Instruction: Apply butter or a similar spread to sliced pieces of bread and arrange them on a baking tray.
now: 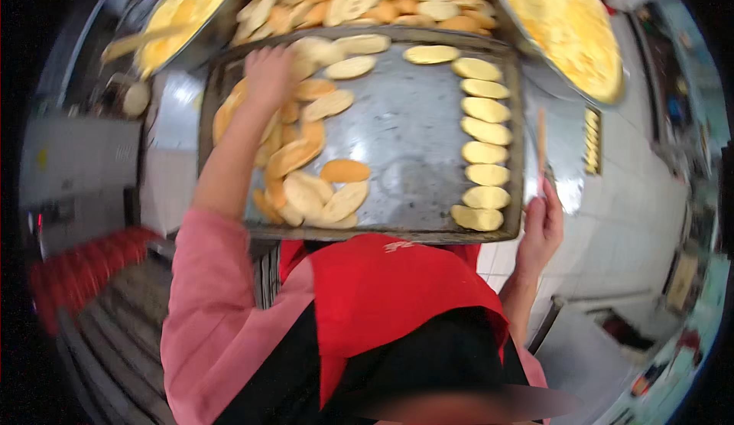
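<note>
A grey metal cabinet (pixel 88 157) stands at the left, near a red ribbed object (pixel 95 268); pale floor tiles (pixel 612 241) show at the right.

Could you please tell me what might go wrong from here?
The thin tool in the right hand is close to the yellow-topped slices, so a careless swing might smear them. The plain bread slices by the left hand overlap loosely and could slide. The wooden paddle juts past the rim of the left bowl and might be knocked.
</note>
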Available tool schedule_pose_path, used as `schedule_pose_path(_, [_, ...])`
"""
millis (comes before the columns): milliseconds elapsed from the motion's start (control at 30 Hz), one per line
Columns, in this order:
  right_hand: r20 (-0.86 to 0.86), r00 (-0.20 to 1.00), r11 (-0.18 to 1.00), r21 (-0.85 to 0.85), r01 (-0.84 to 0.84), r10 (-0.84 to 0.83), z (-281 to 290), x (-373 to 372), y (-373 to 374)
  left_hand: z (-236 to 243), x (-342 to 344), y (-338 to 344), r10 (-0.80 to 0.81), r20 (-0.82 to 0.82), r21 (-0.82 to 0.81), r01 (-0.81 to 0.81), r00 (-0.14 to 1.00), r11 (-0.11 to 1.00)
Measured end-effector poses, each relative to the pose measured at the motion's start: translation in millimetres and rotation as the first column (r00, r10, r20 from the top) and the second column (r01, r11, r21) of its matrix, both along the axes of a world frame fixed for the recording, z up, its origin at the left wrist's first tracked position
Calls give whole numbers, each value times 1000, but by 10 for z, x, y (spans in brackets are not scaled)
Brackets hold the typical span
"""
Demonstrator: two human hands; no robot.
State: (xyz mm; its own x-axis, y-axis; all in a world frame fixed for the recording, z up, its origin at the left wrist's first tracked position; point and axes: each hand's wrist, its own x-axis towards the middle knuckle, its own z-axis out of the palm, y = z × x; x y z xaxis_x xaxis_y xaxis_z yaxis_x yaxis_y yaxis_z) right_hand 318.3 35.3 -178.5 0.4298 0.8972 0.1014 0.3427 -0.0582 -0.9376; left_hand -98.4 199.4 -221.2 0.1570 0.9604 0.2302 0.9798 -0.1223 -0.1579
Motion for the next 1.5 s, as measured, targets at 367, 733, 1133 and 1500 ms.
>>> schedule_pose_path(367, [787,609,991,134,-6,-103,969,697,1367,82,289,-626,143,682,-220,15,718,975])
schedule_pose_path(733, [925,286,963,-269,32,249,979,920,2999,209,1093,-788,514,472,-241,456,-716,857])
schedule_pose_path(1133, [-241,930,937,-146,-316,276,1047,1261,2279,140,1130,-701,497,202,-25,502,-844,864])
schedule_pose_path(1500, [-749,524,885,180,-430,407,-119,-654,573,385,1371,-712,500,176,186,527,-848,829])
